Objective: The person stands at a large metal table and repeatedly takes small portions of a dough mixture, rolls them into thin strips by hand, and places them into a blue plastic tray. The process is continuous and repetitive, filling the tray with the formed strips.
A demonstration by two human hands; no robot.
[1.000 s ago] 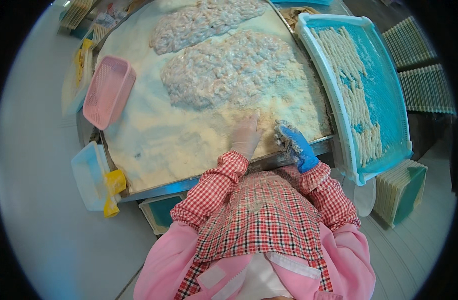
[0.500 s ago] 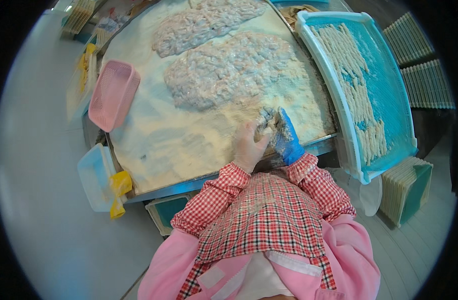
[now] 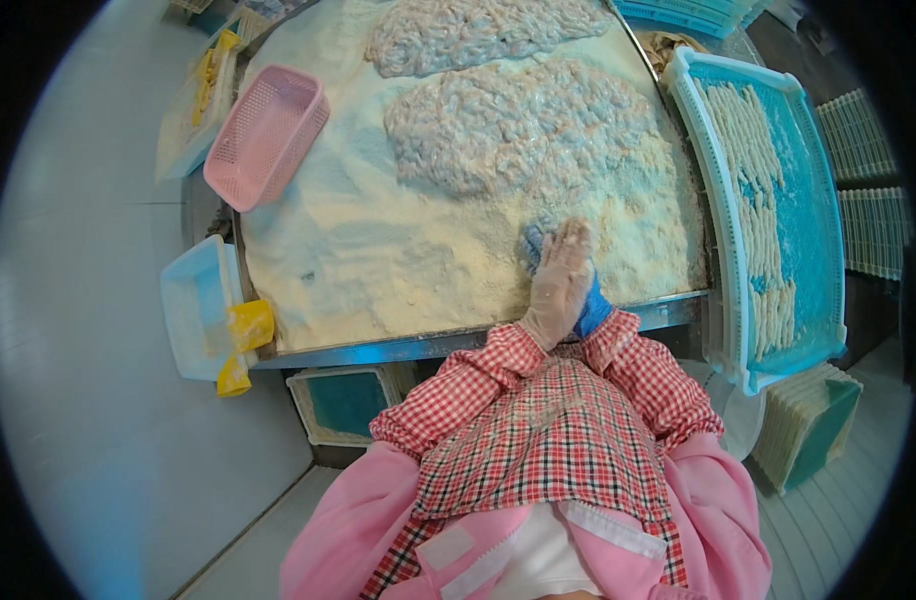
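Note:
My left hand (image 3: 558, 285), in a clear glove, lies flat on top of my right hand (image 3: 591, 312), in a blue glove. The two are pressed palm to palm just above the near edge of the wide crumb bed (image 3: 378, 260). A crumbed piece is held between the palms and is hidden by them. Just beyond the fingertips lies a big heap of pale battered pieces (image 3: 518, 125), with a second heap (image 3: 478, 30) farther back.
A blue perforated tray (image 3: 738, 372) at the right carries rows of crumbed strips (image 3: 763, 210). A pink basket (image 3: 268, 135) rests on the crumbs at the left. A light blue tub (image 3: 193, 300) with a yellow object (image 3: 246, 328) hangs off the left corner. Stacked trays (image 3: 808, 425) stand low right.
My hands came together over the crumbs and shifted left. The left palm now covers the right hand, and the crumbed piece seen between them is hidden.

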